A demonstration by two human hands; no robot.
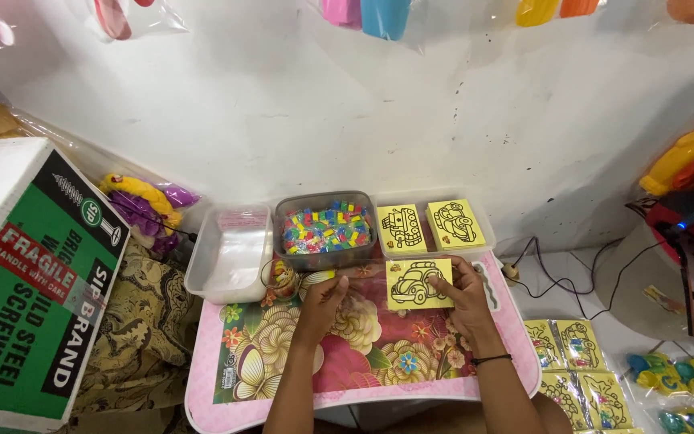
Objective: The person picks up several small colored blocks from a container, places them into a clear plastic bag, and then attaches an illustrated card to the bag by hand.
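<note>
My right hand (464,297) holds a yellow card (418,283) with a black outline drawing of a car, just above the pink flower-patterned table (363,362). My left hand (324,299) rests on the table to the card's left, fingertips pinched on something small near the card's left edge; I cannot make out what. Behind the hands stands a grey tub (327,229) full of small multicoloured pieces. To its right a clear tray (435,229) holds two stacks of similar yellow outline cards.
A clear tub (230,253) of plastic sleeves stands at the table's back left, a small jar (281,277) beside it. A large green-and-white cardboard box (30,281) stands on the left. Packed cards (576,370), cables and toys lie on the floor to the right.
</note>
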